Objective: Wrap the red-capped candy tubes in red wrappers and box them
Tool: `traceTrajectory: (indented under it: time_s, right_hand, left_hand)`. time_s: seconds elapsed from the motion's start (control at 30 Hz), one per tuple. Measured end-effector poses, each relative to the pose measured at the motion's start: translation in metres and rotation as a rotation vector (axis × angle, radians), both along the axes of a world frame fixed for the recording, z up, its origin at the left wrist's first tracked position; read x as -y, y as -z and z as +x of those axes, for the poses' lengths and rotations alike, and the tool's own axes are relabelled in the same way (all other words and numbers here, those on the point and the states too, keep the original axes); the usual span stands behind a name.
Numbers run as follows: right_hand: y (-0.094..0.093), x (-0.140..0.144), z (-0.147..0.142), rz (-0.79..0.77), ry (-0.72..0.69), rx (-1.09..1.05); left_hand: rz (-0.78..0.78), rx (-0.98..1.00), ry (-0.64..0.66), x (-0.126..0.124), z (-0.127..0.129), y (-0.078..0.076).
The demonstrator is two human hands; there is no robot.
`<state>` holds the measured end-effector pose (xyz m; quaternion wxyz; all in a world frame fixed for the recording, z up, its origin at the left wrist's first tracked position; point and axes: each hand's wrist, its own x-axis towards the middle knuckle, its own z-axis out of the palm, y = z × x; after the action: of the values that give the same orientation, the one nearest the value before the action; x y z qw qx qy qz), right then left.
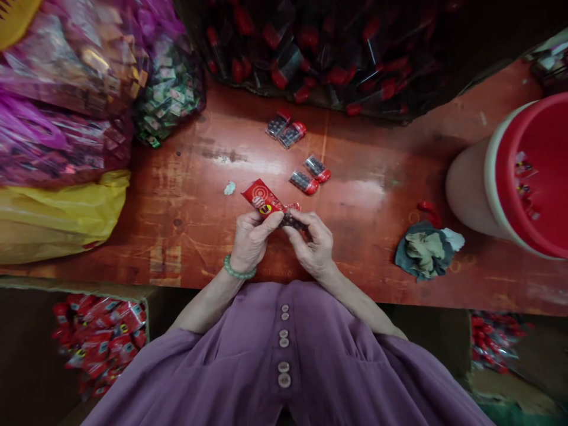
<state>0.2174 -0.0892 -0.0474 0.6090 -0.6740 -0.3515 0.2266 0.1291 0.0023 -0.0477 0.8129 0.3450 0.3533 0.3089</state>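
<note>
Over the near part of the table, my left hand (252,236) pinches a red printed packet (265,198) by its lower end. My right hand (313,242) has its fingers closed around a small clear container of dark balls (293,220), which touches the packet's end. Fingers cover much of this container, so I cannot tell whether it is partly inside the packet. Farther out lie two pairs of clear containers with red caps, filled with dark balls: one pair (291,135) at the back, another pair (304,182) closer in.
A big box of red-capped containers (306,53) stands at the back. Bags of small packets (164,89) and a yellow bag (66,213) fill the left. Rightward are a crumpled cloth (423,251) and a red-rimmed bucket (497,171). Below the edge, a carton holds red packets (106,337).
</note>
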Motion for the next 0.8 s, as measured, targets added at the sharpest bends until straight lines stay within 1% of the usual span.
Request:
traceTrajectory:
  time_s: [0.03, 0.07, 0.17, 0.23, 0.3, 0.33, 0.43, 0.5, 0.57, 0.63, 0.7, 0.8]
  right_hand:
    - [0.000, -0.002, 0.000, 0.014, 0.009, -0.001]
    - [0.000, -0.004, 0.000, 0.022, 0.008, -0.063]
    - [-0.001, -0.011, 0.000, 0.029, -0.023, -0.391]
    - [-0.002, -0.015, 0.000, 0.033, -0.035, -0.507]
    - [-0.003, -0.017, -0.001, 0.037, -0.020, -0.510]
    - [-0.003, -0.017, -0.001, 0.033, -0.017, -0.497]
    - [-0.003, -0.017, -0.001, 0.013, -0.036, -0.478]
    - [-0.003, -0.014, -0.001, 0.010, -0.055, -0.481]
    - [-0.003, -0.011, 0.000, 0.015, -0.068, -0.479]
    - [-0.002, -0.007, 0.001, 0.009, -0.083, -0.469]
    - [-0.001, -0.005, 0.003, -0.008, -0.090, -0.434]
    - [0.004, -0.002, 0.003, -0.031, -0.074, -0.344]
  left_hand:
    - [-0.004, 0.020, 0.007, 0.000, 0.000, 0.000]
    - [-0.003, 0.028, 0.020, -0.001, 0.001, 0.000]
    - [0.010, -0.015, 0.094, -0.001, 0.001, 0.001]
    - [0.008, -0.040, 0.139, -0.002, 0.001, 0.002]
    - [-0.011, -0.001, 0.134, -0.003, 0.000, 0.002]
    - [-0.024, 0.035, 0.106, -0.004, -0.001, 0.001]
    - [-0.058, 0.110, -0.034, -0.007, -0.001, 0.000]
    - [-0.078, 0.093, -0.089, -0.007, -0.002, -0.001]
    - [-0.100, 0.064, -0.052, -0.005, -0.004, -0.002]
    - [-0.112, 0.053, 0.033, -0.001, -0.006, -0.003]
    - [-0.099, 0.045, 0.088, 0.003, -0.009, -0.002]
    - [-0.029, 0.013, 0.098, 0.008, -0.013, -0.001]
